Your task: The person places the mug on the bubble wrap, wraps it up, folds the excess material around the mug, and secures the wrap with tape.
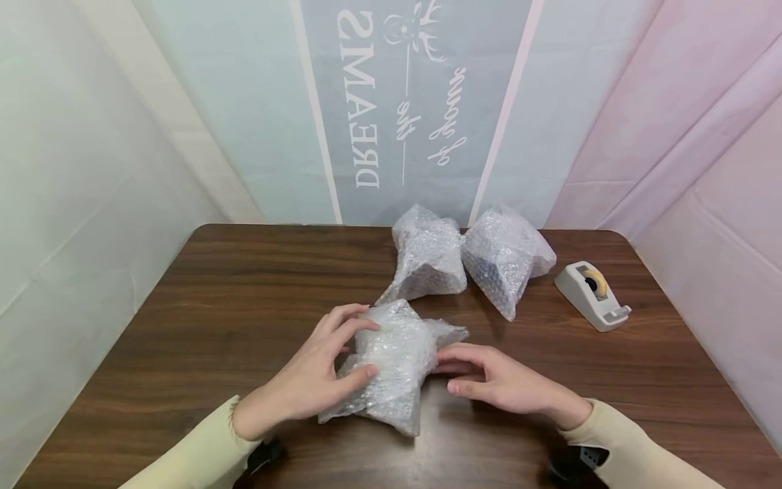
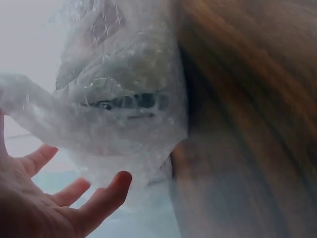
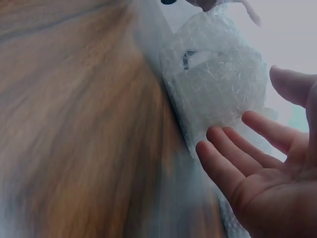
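Note:
A bubble-wrapped package (image 1: 396, 360) lies on the table in front of the person, its wrap ends sticking out at the corners. On its left side is the left hand (image 1: 308, 380), fingers spread, with the thumb and index fingertips at the wrap. From the right, the right hand (image 1: 510, 382) reaches its fingertips to the package's side, thumb held apart. In the left wrist view, a dark shape shows through the cloudy bubble wrap (image 2: 133, 74); what is inside is hidden. Straight, loose fingers of the right hand (image 3: 267, 178) meet the wrap in the right wrist view.
Two more bubble-wrapped packages, one (image 1: 430, 248) behind the front package and another (image 1: 504, 255) to its right, stand at the back edge. A white tape dispenser (image 1: 589, 295) with yellowish tape sits at the right. A printed cloth (image 1: 244, 136) hangs behind the brown wooden table (image 1: 256, 278).

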`<move>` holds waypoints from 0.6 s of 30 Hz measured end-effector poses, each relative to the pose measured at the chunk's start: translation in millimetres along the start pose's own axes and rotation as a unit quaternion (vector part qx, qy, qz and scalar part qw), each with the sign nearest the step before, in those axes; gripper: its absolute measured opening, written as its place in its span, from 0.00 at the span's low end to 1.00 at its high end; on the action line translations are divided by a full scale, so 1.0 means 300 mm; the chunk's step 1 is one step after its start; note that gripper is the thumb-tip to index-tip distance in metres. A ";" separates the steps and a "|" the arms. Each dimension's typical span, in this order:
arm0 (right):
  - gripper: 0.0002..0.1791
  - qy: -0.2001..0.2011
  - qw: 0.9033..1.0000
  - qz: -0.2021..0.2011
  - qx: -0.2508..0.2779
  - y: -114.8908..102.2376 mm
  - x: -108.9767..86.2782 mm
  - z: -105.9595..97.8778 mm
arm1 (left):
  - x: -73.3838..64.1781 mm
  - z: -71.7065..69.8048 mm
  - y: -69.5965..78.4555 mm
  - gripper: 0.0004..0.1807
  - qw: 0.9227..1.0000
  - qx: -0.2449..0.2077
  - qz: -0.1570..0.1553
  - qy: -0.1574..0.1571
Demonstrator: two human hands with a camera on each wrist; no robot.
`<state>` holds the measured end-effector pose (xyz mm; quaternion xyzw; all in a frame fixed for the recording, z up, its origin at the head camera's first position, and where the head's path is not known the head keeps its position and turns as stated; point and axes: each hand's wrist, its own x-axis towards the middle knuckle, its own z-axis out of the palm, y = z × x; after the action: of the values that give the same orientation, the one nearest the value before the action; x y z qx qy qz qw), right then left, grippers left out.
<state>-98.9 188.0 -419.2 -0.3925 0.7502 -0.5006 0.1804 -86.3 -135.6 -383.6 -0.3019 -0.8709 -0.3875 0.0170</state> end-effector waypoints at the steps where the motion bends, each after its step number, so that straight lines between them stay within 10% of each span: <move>1: 0.22 -0.007 1.000 -0.002 0.003 -0.002 0.008 0.008 | -0.004 -0.008 -0.002 0.25 1.000 0.010 -0.002 0.000; 8: 0.31 -0.068 0.995 -0.008 0.072 -0.026 0.070 0.092 | -0.028 -0.102 0.023 0.30 0.989 0.131 -0.055 -0.041; 13: 0.35 -0.077 0.997 -0.027 -0.012 -0.052 0.100 0.155 | -0.033 -0.131 0.073 0.45 0.965 0.227 -0.111 -0.071; 18: 0.37 -0.105 0.993 -0.025 -0.050 -0.069 0.134 0.199 | -0.029 -0.128 0.080 0.48 0.940 0.321 -0.102 -0.047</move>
<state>-76.0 116.7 -421.6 -0.4700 0.7411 -0.4227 0.2262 -74.0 -154.0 -343.1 -0.2074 -0.9751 -0.0720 0.0324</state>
